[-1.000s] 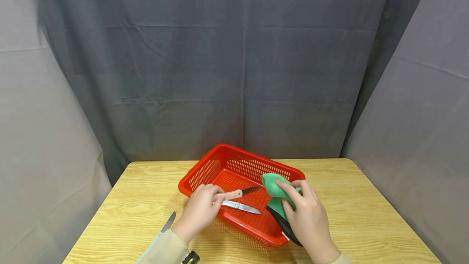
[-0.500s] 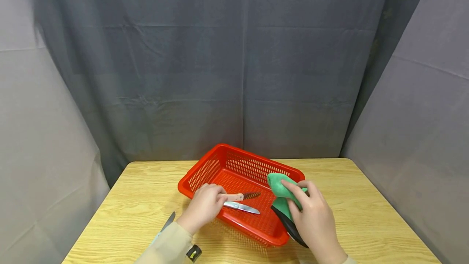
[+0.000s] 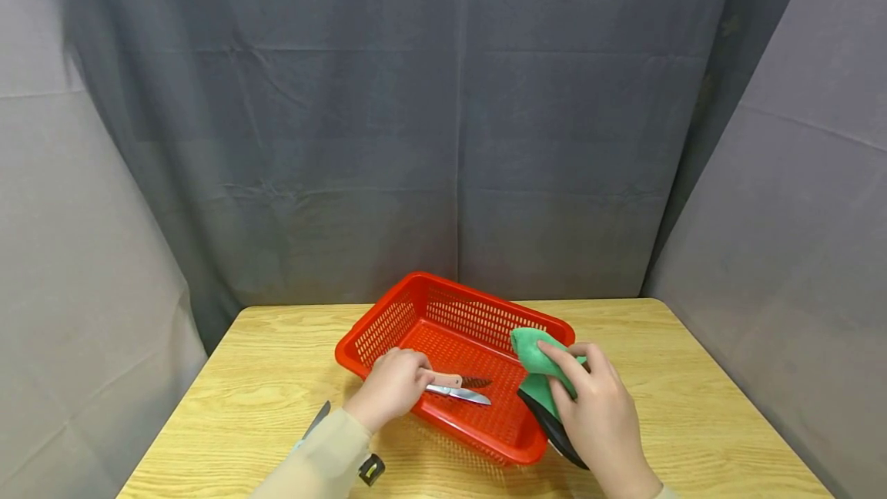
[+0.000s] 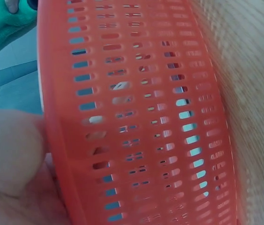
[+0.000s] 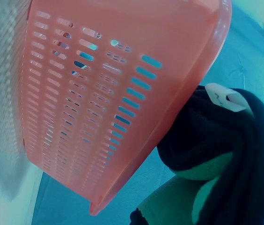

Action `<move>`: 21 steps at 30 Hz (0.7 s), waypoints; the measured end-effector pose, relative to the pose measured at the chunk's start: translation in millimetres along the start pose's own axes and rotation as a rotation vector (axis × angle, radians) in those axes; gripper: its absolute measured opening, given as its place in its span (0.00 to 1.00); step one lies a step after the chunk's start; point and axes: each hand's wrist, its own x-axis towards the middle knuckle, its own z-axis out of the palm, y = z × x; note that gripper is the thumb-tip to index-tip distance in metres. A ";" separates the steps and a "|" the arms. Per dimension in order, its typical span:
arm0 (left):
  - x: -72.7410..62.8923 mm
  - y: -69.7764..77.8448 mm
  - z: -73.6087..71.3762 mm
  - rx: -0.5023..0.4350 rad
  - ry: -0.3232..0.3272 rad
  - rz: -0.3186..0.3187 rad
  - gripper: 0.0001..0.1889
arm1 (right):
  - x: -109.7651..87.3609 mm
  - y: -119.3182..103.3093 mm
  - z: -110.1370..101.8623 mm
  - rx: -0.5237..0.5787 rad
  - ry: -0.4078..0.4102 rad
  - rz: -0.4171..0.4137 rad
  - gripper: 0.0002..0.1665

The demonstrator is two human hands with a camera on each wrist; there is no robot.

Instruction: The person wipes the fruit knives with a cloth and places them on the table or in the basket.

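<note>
My left hand (image 3: 395, 387) grips the pale pinkish handle of a folding knife (image 3: 446, 380) with a dark, patterned blade, low inside the red plastic basket (image 3: 478, 318). Just beneath it in the basket is a second knife with a silver blade (image 3: 473, 396); its handle is partly hidden. At the basket's right end, my right hand (image 3: 596, 406) pinches a folded green cloth (image 3: 537, 351) with a black edge. The right wrist view shows the cloth's black part (image 5: 244, 140) and a white tag (image 5: 228, 97) beside the basket rim.
A knife (image 3: 317, 418) with a grey blade and light blue handle lies on the wooden table (image 3: 263, 376), partly behind the left sleeve (image 3: 326, 449). A small dark device (image 3: 371, 470) shows beside that sleeve. Grey curtains (image 3: 346, 137) enclose the table's back and sides.
My left hand has lowered the pinkish-handled knife and moved slightly right, bringing it close over the silver one. My right hand has shifted a little to the right with the cloth.
</note>
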 end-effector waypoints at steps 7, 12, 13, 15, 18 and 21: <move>5.2 -2.9 2.9 0.019 -0.028 0.021 0.04 | 0.0 0.4 -1.9 -0.001 -0.007 0.007 0.31; 7.8 -2.9 2.7 0.038 -0.057 0.002 0.05 | -0.4 0.7 -1.6 -0.003 -0.011 0.009 0.31; 7.8 -2.4 2.1 0.043 -0.059 -0.004 0.06 | -0.6 0.8 -1.5 -0.004 -0.012 0.010 0.31; 7.7 -1.9 1.8 0.063 -0.054 -0.014 0.06 | -0.9 0.9 -1.4 -0.005 -0.014 0.010 0.31; 6.6 -1.1 1.3 0.091 -0.042 -0.037 0.07 | -0.8 1.0 -1.1 -0.005 -0.012 0.010 0.31; 4.7 -1.3 1.0 0.112 -0.006 -0.045 0.08 | -0.2 0.7 -0.7 -0.004 -0.002 0.002 0.31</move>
